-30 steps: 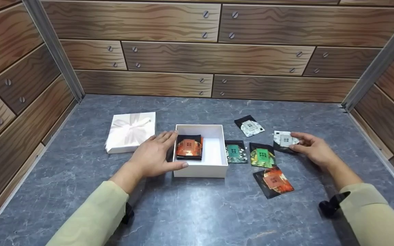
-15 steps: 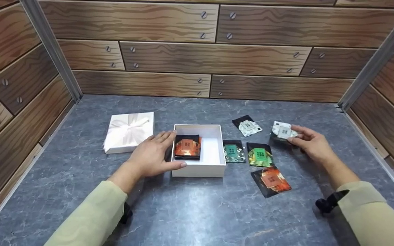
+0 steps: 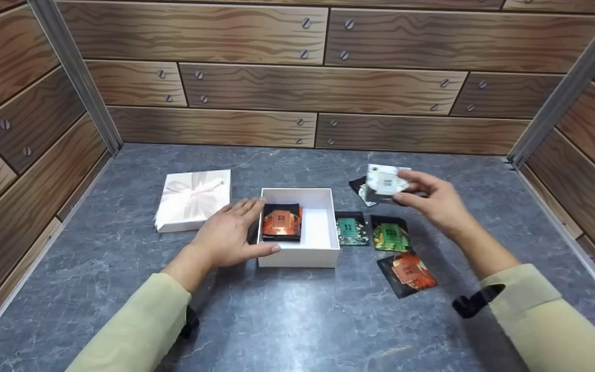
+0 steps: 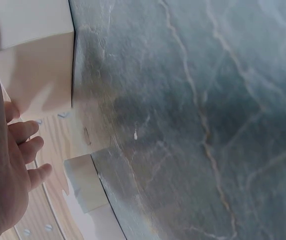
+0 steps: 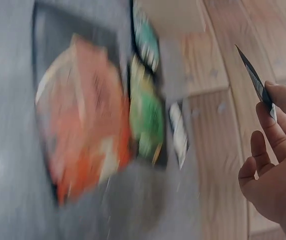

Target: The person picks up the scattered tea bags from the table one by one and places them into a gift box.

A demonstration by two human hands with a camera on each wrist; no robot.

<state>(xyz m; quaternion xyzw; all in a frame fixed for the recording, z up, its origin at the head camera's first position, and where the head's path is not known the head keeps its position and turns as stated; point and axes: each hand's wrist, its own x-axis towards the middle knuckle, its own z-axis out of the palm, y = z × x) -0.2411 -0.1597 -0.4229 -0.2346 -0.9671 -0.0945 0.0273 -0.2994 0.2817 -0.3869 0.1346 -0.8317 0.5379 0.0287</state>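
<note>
My right hand (image 3: 437,204) pinches a white-and-black sachet (image 3: 383,180) between thumb and fingers, raised above the table. In the right wrist view the held sachet (image 5: 253,80) appears edge-on. Below it, another white-and-black sachet (image 3: 357,186) lies partly hidden. My left hand (image 3: 228,235) rests against the left side of an open white box (image 3: 298,258), fingers extended at its far left corner and thumb at the front rim. Inside, black-and-orange sachets (image 3: 281,219) are stacked on the left; the right part shows bare white floor.
Right of the box lie a teal sachet (image 3: 353,228), a green sachet (image 3: 390,234) and an orange sachet (image 3: 407,274). A white lid with a ribbon bow (image 3: 193,196) stands left of the box. Wood-patterned walls (image 3: 256,88) enclose the grey marbled table (image 3: 297,320).
My right hand has lifted the white-and-black sachet off the table and carried it left, over the other white one. The left hand and box stay in place.
</note>
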